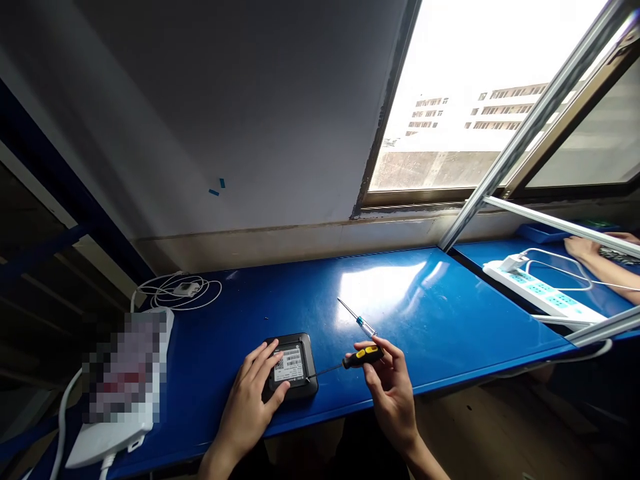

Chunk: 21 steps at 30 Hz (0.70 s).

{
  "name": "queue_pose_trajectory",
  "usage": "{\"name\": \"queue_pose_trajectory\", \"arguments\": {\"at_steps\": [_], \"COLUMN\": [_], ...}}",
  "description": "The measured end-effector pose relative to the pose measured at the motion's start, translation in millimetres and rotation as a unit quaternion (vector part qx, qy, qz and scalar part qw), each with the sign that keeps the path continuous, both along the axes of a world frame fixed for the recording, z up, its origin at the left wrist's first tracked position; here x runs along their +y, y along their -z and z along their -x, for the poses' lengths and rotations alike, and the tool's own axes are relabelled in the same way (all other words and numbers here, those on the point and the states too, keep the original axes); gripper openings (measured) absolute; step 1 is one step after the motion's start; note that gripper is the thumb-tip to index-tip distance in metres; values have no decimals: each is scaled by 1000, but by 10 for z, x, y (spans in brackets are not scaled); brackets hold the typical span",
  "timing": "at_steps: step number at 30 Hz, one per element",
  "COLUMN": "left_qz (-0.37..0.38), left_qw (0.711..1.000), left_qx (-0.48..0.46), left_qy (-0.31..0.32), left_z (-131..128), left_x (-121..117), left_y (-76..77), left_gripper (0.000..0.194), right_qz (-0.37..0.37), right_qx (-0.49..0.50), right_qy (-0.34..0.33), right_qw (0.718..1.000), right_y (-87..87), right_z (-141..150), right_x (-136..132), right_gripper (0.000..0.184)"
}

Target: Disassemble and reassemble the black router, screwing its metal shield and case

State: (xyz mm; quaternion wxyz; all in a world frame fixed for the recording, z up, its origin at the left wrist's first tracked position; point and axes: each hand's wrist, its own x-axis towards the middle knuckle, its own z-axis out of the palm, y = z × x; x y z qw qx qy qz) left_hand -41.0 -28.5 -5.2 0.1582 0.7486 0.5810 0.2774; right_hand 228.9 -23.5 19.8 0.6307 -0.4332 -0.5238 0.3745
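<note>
A small black box (296, 365) with a white barcode label lies near the front edge of the blue table (440, 320). My left hand (250, 393) rests on its left side, fingers curled over the top. My right hand (390, 383) pinches a screwdriver with a yellow and black handle (363, 357); the thin shaft points left and its tip meets the box's right corner. A second, thin screwdriver with a clear blue handle (357, 319) lies loose on the table just behind my right hand.
A white power strip (125, 393), partly blurred, lies at the left with a coiled white cable and plug (183, 290) behind it. At the right, past a metal frame bar (530, 127), another person's hand (585, 247) rests near a second power strip (543, 293).
</note>
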Motion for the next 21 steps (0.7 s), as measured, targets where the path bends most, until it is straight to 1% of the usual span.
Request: {"name": "queue_pose_trajectory", "arguments": {"at_steps": [6, 11, 15, 19, 21], "left_qz": [-23, -23, -19, -21, -36], "left_qw": [1000, 1000, 1000, 1000, 999], "left_qx": [8, 9, 12, 22, 34], "left_qy": [4, 3, 5, 3, 4], "left_z": [8, 14, 10, 13, 13], "left_x": [9, 10, 11, 18, 19], "left_y": [16, 40, 30, 7, 3], "left_gripper": [39, 39, 39, 40, 40], "right_qz": [-1, -8, -3, 0, 1], "right_qx": [12, 24, 20, 10, 9], "right_qy": [-13, -21, -26, -18, -13], "right_qw": [1000, 999, 999, 1000, 1000], "right_y": [65, 112, 150, 153, 148], "right_z": [-20, 6, -4, -46, -60], "right_x": [5, 24, 27, 4, -9], "right_gripper": [32, 32, 32, 31, 31]}}
